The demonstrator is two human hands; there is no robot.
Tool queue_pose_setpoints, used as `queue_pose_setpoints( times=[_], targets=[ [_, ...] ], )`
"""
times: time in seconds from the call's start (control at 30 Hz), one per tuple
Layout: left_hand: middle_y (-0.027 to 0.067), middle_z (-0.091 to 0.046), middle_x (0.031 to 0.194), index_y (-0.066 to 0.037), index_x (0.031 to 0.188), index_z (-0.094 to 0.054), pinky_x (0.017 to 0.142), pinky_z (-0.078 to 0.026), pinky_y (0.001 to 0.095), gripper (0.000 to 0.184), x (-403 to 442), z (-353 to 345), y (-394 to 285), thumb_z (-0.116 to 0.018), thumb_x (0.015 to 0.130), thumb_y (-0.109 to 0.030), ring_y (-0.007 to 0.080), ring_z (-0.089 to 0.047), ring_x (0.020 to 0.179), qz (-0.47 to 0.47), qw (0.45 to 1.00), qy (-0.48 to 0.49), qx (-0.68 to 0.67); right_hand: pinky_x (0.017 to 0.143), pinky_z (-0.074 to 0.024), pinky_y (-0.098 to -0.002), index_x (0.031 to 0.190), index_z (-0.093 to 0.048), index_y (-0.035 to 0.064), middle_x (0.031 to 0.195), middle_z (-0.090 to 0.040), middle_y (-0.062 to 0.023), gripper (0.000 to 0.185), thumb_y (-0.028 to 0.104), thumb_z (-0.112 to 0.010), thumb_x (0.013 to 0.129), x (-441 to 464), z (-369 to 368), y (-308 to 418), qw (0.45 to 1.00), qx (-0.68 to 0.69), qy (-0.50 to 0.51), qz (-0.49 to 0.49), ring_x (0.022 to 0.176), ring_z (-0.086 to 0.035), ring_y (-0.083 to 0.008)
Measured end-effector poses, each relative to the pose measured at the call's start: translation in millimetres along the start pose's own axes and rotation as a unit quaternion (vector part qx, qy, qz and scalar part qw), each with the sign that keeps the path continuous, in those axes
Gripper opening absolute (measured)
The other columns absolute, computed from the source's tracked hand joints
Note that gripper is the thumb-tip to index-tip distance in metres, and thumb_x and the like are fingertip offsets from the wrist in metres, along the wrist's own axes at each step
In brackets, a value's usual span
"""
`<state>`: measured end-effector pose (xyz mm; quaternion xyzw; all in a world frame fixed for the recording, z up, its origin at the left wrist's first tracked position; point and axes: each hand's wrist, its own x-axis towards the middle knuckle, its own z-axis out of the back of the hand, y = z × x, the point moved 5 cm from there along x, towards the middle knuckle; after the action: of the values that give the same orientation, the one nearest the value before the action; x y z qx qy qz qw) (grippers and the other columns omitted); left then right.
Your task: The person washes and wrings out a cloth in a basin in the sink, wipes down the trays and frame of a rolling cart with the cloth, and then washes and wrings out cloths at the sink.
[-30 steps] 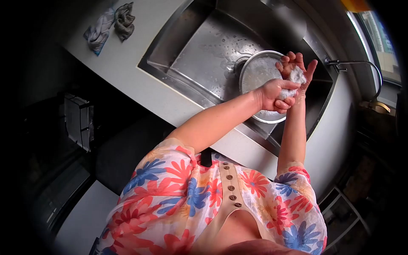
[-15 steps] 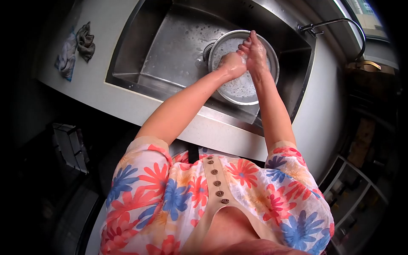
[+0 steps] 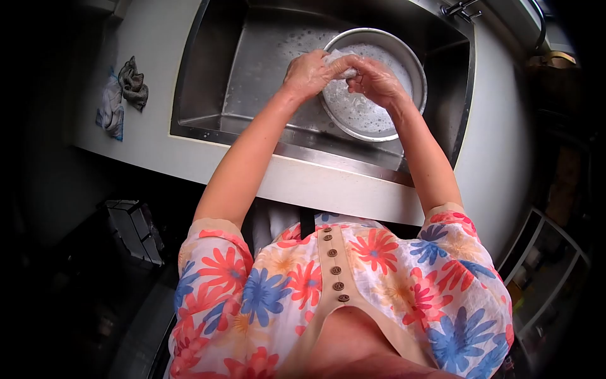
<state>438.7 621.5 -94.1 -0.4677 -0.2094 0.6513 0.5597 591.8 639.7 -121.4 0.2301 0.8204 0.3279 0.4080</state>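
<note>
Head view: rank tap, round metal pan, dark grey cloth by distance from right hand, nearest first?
From the right hand, as the head view shows it:
1. Round metal pan: directly below the hand, in the sink.
2. Tap: beyond the sink, to the right.
3. Dark grey cloth: on the counter, left of the sink.

two hands, one white wad, one basin, two counter cloths

No text, label, brand, number or sign can be read. The dark buttons on the flowered shirt bear small marks, perhaps only a pattern, too fine here to make out as letters.
</note>
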Motion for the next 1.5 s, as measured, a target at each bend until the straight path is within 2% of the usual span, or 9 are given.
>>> queue_pose_setpoints(
  times=[0.17,0.37,0.5,0.7,0.87,1.0,1.1,1.23,1.5],
  targets=[
    [0.0018,-0.062,0.074,-0.004,0.093,-0.062,0.048,-0.043,0.021,0.035,-32.7,23.5,6.1,-0.058,0.086,-0.038,0.0086,-0.056,0.064,0.067,0.917,0.049,-0.39,0.067,-0.0504,-0.0294,0.105,-0.054,0.0025,0.093,-0.061,-0.0057,0.031,0.014,-0.067,0.08,-7.9,-37.2,19.7,0.992,0.049,0.0,0.114,0.079,-0.059,-0.0147],
    [0.0049,-0.06,0.094,-0.004,0.106,-0.057,0.074,-0.051,0.033,0.028,-57.3,57.8,28.3,-0.052,0.09,-0.027,0.0162,-0.059,0.086,0.008,0.837,-0.072,-0.543,0.071,-0.0501,-0.0279,0.112,-0.052,0.0041,0.095,-0.059,-0.0063,0.036,0.008,-0.066,0.079,-4.9,-76.1,23.7,0.99,0.017,0.081,0.11,0.083,-0.058,-0.0145],
    [0.0135,-0.049,0.121,-0.007,0.122,-0.047,0.092,-0.04,0.0496,0.035,-79.5,93.6,46.1,-0.04,0.095,-0.028,0.0299,-0.046,0.112,-0.005,0.742,-0.15,-0.653,0.073,-0.0499,-0.0273,0.113,-0.052,0.0045,0.092,-0.059,-0.0061,0.036,0.006,-0.065,0.079,-7.4,-93.9,17.3,0.992,0.005,0.088,0.095,0.083,-0.058,-0.0137],
    [0.019,-0.043,0.127,-0.001,0.13,-0.036,0.101,-0.032,0.0486,0.045,-118.7,131.8,71.9,-0.027,0.097,-0.03,0.0357,-0.039,0.12,-0.128,0.67,-0.087,-0.726,0.087,-0.0449,-0.0354,0.117,-0.053,0.008,0.118,-0.055,-0.0126,0.059,0.041,-0.072,0.071,-16.5,-159.3,18.2,0.962,-0.204,0.159,0.089,0.108,-0.053,-0.0206],
    [0.0185,-0.043,0.128,0.0,0.128,-0.038,0.101,-0.033,0.0455,0.045,-167.5,151.0,90.6,-0.032,0.096,-0.031,0.0337,-0.041,0.119,-0.154,0.659,-0.085,-0.731,0.069,-0.0454,-0.0286,0.107,-0.054,-0.0021,0.086,-0.063,-0.0097,0.043,0.028,-0.067,0.079,-11.1,-267.7,-9.1,0.834,-0.504,0.099,0.202,0.077,-0.057,-0.0159],
    [0.0106,-0.051,0.118,-0.002,0.121,-0.045,0.096,-0.037,0.04,0.043,-225.4,179.2,136.2,-0.049,0.091,-0.033,0.0226,-0.049,0.107,-0.125,0.664,-0.132,-0.726,0.061,-0.0442,-0.0242,0.094,-0.059,-0.0033,0.073,-0.061,-0.0052,0.022,0.016,-0.06,0.083,-3.6,-315.0,-36.6,0.893,-0.383,0.067,0.228,0.068,-0.052,-0.0083],
    [0.007,-0.058,0.107,-0.002,0.115,-0.05,0.089,-0.043,0.0335,0.032,-265.1,185.8,162.3,-0.059,0.085,-0.009,0.0188,-0.054,0.099,-0.123,0.737,-0.191,-0.637,0.061,-0.0435,-0.0216,0.096,-0.059,-0.002,0.08,-0.061,-0.0012,0.019,0.015,-0.058,0.087,-14.3,-359.4,-57.4,0.913,-0.325,0.123,0.213,0.069,-0.052,-0.0069],
    [0.0065,-0.059,0.102,-0.001,0.112,-0.05,0.085,-0.047,0.0314,0.037,-332.2,213.3,218.0,-0.051,0.076,0.011,0.0187,-0.058,0.092,-0.155,0.682,-0.244,-0.672,0.069,-0.0473,-0.0219,0.093,-0.058,0.0028,0.079,-0.06,-0.001,0.013,0.015,-0.059,0.086,-10.5,-392.2,-100.3,0.983,-0.073,0.142,0.087,0.077,-0.058,-0.0085],
    [0.0077,-0.055,0.114,-0.006,0.12,-0.048,0.095,-0.041,0.0363,0.053,-434.2,224.5,272.2,-0.045,0.071,0.012,0.0218,-0.052,0.107,-0.156,0.642,-0.312,-0.683,0.087,-0.0449,-0.0346,0.108,-0.052,0.0024,0.103,-0.06,-0.008,0.031,0.027,-0.055,0.089,-11.9,-459.8,-211.1,0.932,0.117,0.302,-0.164,0.094,-0.058,-0.0186]
  ],
)
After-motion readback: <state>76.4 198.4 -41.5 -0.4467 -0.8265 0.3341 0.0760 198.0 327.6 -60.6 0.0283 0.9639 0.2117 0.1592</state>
